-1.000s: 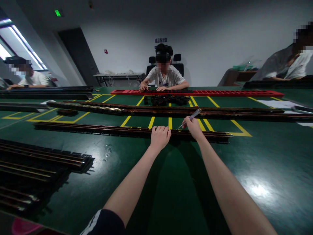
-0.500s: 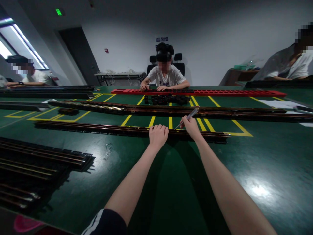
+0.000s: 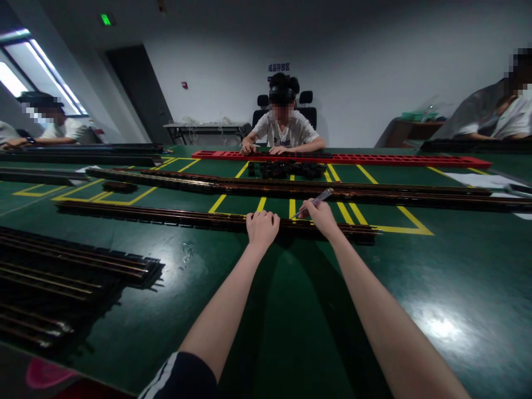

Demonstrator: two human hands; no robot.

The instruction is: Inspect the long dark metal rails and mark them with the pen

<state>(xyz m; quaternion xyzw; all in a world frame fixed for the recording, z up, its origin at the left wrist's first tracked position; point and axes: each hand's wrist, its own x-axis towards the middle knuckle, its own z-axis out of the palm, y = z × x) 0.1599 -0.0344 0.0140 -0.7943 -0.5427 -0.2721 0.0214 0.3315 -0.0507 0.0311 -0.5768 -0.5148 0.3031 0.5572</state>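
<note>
A long black rail (image 3: 199, 217) with copper-coloured strips along its top lies crosswise on the green table. My left hand (image 3: 263, 228) is closed over the rail near its middle, fingers curled across the far edge. To its right, my right hand (image 3: 319, 214) pinches a slim screwdriver (image 3: 320, 198) with a clear handle. The tool leans, its thin tip pointing down and left at the rail's top between my hands. Whether the tip touches the rail is too small to tell.
More long rails (image 3: 361, 194) lie just beyond, and a stack of rails (image 3: 75, 260) is at the near left. A red slotted frame (image 3: 415, 159) and black parts (image 3: 286, 169) sit before a co-worker (image 3: 286, 130). Paper sheets (image 3: 482, 180) lie at the right.
The rail has slid a little to the left, and both my hands have shifted left with it. The screwdriver now leans lower.
</note>
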